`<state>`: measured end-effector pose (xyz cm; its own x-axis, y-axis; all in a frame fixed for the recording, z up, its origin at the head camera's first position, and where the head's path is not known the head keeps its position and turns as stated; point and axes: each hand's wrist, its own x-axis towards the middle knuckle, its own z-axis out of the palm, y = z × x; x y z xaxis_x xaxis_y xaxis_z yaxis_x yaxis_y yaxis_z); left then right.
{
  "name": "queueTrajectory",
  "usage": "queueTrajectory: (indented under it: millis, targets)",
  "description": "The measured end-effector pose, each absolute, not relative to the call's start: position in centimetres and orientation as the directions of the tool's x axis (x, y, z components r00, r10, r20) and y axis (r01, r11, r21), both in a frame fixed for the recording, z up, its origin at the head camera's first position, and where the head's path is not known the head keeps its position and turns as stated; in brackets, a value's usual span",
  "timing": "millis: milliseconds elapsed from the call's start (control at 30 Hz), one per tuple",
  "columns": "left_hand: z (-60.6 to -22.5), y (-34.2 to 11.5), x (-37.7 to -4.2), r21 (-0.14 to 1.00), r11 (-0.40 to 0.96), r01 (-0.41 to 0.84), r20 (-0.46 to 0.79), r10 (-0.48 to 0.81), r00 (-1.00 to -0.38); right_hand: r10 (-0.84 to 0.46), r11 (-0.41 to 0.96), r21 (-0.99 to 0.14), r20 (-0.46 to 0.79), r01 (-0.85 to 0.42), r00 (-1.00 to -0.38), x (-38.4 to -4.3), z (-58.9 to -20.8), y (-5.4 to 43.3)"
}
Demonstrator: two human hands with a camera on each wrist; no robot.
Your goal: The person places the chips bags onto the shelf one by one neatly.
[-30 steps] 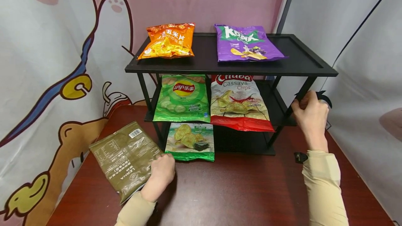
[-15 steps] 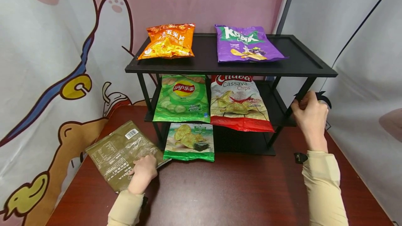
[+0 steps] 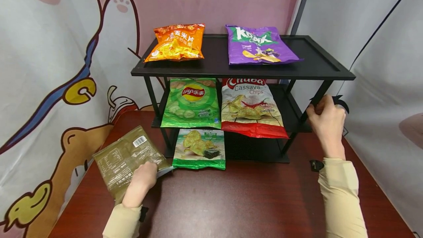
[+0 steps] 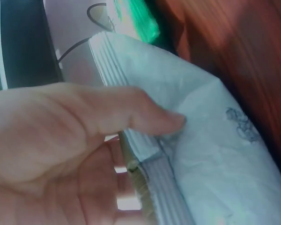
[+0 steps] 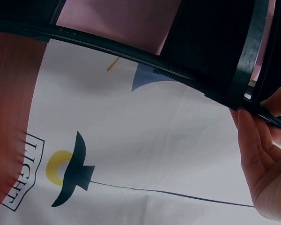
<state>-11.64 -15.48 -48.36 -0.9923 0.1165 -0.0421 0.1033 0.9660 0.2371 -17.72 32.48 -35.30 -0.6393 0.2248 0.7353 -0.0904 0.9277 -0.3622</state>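
Observation:
A snack bag (image 3: 120, 159), its olive-brown printed back with barcode upward, lies at the left of the table, raised at its right edge. My left hand (image 3: 141, 180) pinches that edge. In the left wrist view my thumb presses the bag's pale face (image 4: 215, 145), with fingers behind the crimped seam. My right hand (image 3: 327, 122) holds the right front post of a black three-tier rack (image 3: 211, 73); the right wrist view shows thumb and fingers around the frame (image 5: 248, 56). Beside the held bag, a green-and-white chip bag (image 3: 199, 150) sits on the bottom tier.
An orange bag (image 3: 178, 43) and a purple bag (image 3: 259, 45) lie on the top tier. A green Lay's bag (image 3: 191, 105) and a red-and-white cassava chips bag (image 3: 251, 109) fill much of the middle tier. Printed cloth walls (image 3: 211, 3) surround the reddish-brown table (image 3: 238, 197).
My left hand has moved left and down along the brown bag and now grips its right edge, which has lifted and shows its pale side. The right hand has stayed on the post.

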Motion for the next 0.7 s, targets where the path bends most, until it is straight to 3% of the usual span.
queueTrajectory:
  millis: [167, 400, 700]
  targets:
    - [-47.8, -15.9, -11.4, 0.233, 0.967, 0.101, 0.002, 0.103, -0.995, 0.234, 0.925, -0.372, 0.723, -0.081, -0.651, -17.6, -35.2, 32.5]
    - [-47.3, -15.6, -11.1, 0.255, 0.966, 0.045, 0.174, 0.0, -0.985, 0.231, 0.925, -0.369, 0.731, -0.087, -0.642, -17.7, -35.2, 32.6]
    - [-46.5, -15.3, -10.4, 0.391, 0.918, -0.074, 0.183, -0.156, -0.971, 0.227, 0.925, -0.37, 0.728, -0.091, -0.647, -17.7, -35.2, 32.5]
